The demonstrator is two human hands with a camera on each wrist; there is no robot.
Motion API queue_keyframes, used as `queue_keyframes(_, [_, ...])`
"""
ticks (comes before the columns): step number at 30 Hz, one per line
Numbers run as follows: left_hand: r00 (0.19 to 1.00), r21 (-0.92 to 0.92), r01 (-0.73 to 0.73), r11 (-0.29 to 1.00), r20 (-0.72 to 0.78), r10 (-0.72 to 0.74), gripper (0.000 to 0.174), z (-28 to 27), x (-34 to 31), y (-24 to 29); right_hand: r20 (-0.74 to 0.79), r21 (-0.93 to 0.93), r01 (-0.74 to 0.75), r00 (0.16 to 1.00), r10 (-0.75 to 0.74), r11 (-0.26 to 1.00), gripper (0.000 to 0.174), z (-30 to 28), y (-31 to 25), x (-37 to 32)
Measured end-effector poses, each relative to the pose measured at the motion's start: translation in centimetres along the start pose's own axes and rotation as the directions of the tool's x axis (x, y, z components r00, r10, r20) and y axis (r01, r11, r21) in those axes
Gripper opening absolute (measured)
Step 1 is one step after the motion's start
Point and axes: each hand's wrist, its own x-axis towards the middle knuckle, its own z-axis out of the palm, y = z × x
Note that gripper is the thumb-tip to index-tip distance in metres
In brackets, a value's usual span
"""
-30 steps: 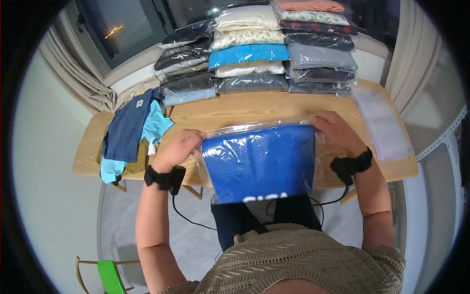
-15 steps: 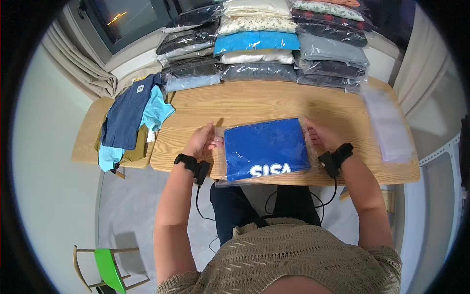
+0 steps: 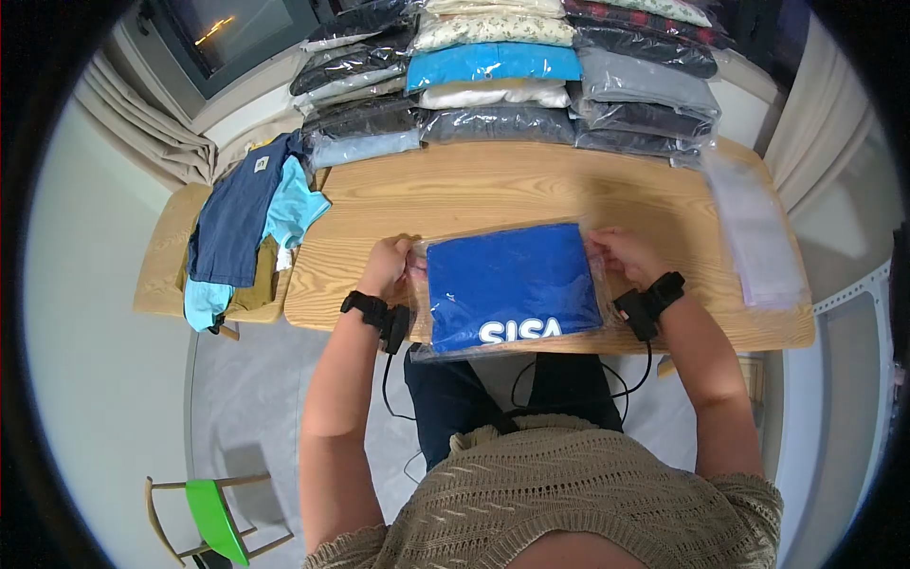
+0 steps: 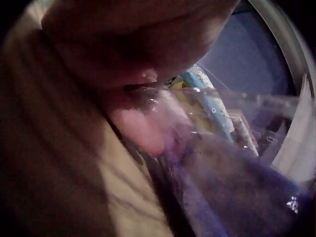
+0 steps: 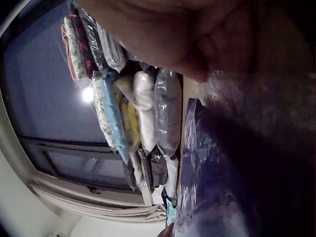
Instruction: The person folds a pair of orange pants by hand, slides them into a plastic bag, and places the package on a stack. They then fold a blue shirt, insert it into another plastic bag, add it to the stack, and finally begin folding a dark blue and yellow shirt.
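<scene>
A folded blue garment with white letters, sealed in a clear plastic bag (image 3: 512, 284), lies flat on the wooden table (image 3: 493, 194) near its front edge. My left hand (image 3: 389, 266) pinches the bag's left edge and my right hand (image 3: 621, 254) pinches its right edge. In the left wrist view my fingers (image 4: 136, 126) press the crinkled plastic (image 4: 222, 148) against the tabletop. In the right wrist view the blue bag (image 5: 217, 177) fills the lower frame under my hand.
Stacks of bagged folded clothes (image 3: 502, 81) line the table's far edge. Loose navy and light-blue garments (image 3: 246, 223) lie on a side bench at the left. Empty clear bags (image 3: 754, 228) lie at the table's right end. A green chair (image 3: 218, 522) stands on the floor.
One second ago I held the bagged garment up off the table's edge; it has come down flat onto the table, and both hands have settled at its sides.
</scene>
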Motion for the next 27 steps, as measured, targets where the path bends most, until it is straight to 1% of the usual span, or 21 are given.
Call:
queue_keyframes(1, [1.0,0.0,0.002,1.0,0.001,-0.002,0.024,-0.2,0.5,-0.6,0.003,-0.007,-0.013,1.0,0.013,1.0,0.016,-0.3,0.3,0.3])
queue_keyframes(3, [1.0,0.156,-0.004,0.988,-0.018,0.007,0.028,-0.8,1.4,-1.4,-0.015,-0.033,-0.007,1.0,0.006,0.999,0.016,-0.5,0.6,0.8])
queue_keyframes(4, [1.0,0.156,-0.004,0.988,-0.018,0.007,0.028,-0.8,1.3,-1.4,-0.031,-0.059,-0.001,1.0,-0.001,0.998,0.016,-0.5,0.6,0.8])
queue_keyframes(5, [0.994,-0.031,0.067,0.997,-0.08,-0.069,0.031,-0.7,1.1,-1.4,-0.031,-0.06,0.0,1.0,-0.002,0.998,0.016,-0.5,0.6,0.7])
queue_keyframes(6, [0.98,-0.22,0.125,0.967,-0.126,-0.155,0.034,-0.7,0.7,-1.2,-0.056,-0.066,-0.002,0.998,-0.002,0.998,0.017,0.0,0.0,-0.2])
queue_keyframes(7, [0.98,-0.219,0.125,0.968,-0.127,-0.156,0.034,-0.7,0.5,-1.2,-0.081,-0.073,-0.003,0.997,-0.003,0.997,0.017,0.2,-0.4,-0.6])
queue_keyframes(8, [0.988,-0.215,0.097,0.972,-0.1,-0.12,0.036,-0.8,0.3,-1.1,-0.08,-0.071,-0.003,0.997,-0.002,0.997,0.017,0.1,-0.3,-0.5])
queue_keyframes(9, [0.994,-0.211,0.068,0.975,-0.071,-0.085,0.038,-0.9,0.2,-1.0,-0.061,-0.072,-0.004,0.998,-0.001,0.997,0.018,-0.1,-0.1,-0.3])
queue_keyframes(10, [0.994,-0.209,0.069,0.975,-0.07,-0.085,0.038,-1.0,0.2,-0.9,-0.042,-0.073,-0.003,0.999,0.0,0.997,0.019,-0.2,0.0,-0.2])
queue_keyframes(12, [0.983,-0.199,0.176,0.964,-0.011,-0.182,0.032,-1.1,0.1,-0.3,-0.045,-0.083,0.003,0.999,-0.007,0.997,0.019,-0.3,0.1,-0.1])
queue_keyframes(13, [0.983,-0.198,0.175,0.964,-0.011,-0.181,0.032,-1.0,0.0,0.2,-0.047,-0.097,0.01,0.999,-0.014,0.995,0.019,-0.3,0.1,-0.1])
queue_keyframes(15, [0.959,-0.177,0.279,0.944,0.003,-0.283,0.027,-0.9,-0.4,1.1,-0.042,-0.092,0.021,0.999,-0.025,0.996,0.019,-0.2,0.0,-0.2])
queue_keyframes(16, [0.959,-0.176,0.278,0.944,0.003,-0.282,0.027,-0.9,-0.3,1.1,-0.036,-0.088,0.031,0.999,-0.034,0.996,0.019,-0.1,-0.1,-0.3])
queue_keyframes(18, [0.961,-0.256,0.274,0.927,0.039,-0.273,0.022,-0.8,-0.2,0.9,-0.032,-0.085,0.028,0.999,-0.031,0.996,0.02,0.0,-0.3,-0.5])
queue_keyframes(20, [0.965,-0.222,0.26,0.94,0.023,-0.262,0.021,-0.6,-0.1,0.7,-0.031,-0.082,0.023,0.999,-0.025,0.996,0.02,-0.1,-0.1,-0.4])
queue_keyframes(22, [0.968,-0.187,0.248,0.951,0.009,-0.251,0.02,-0.5,0.5,0.0,-0.009,-0.042,0.049,0.999,-0.05,0.998,0.021,-0.3,0.4,0.0])
queue_keyframes(24, [0.984,-0.107,0.179,0.978,0.011,-0.179,0.021,-0.6,1.0,-0.8,0.01,-0.065,0.075,0.997,-0.075,0.995,0.021,-0.4,0.3,-0.3])
queue_keyframes(25, [0.984,-0.106,0.181,0.978,0.016,-0.18,0.021,-0.5,1.0,-1.0,0.032,-0.089,0.103,0.994,-0.1,0.991,0.021,-0.2,0.1,-0.6])
queue_keyframes(26, [0.992,-0.128,0.128,0.983,0.001,-0.129,0.024,-0.4,1.0,-1.3,0.028,-0.088,0.099,0.995,-0.097,0.991,0.021,-0.2,0.0,-0.7])
queue_keyframes(27, [0.997,-0.148,0.076,0.986,-0.014,-0.079,0.028,-0.2,0.6,-1.1,-0.012,-0.052,0.093,0.996,-0.093,0.994,0.02,0.0,-0.1,-0.8])
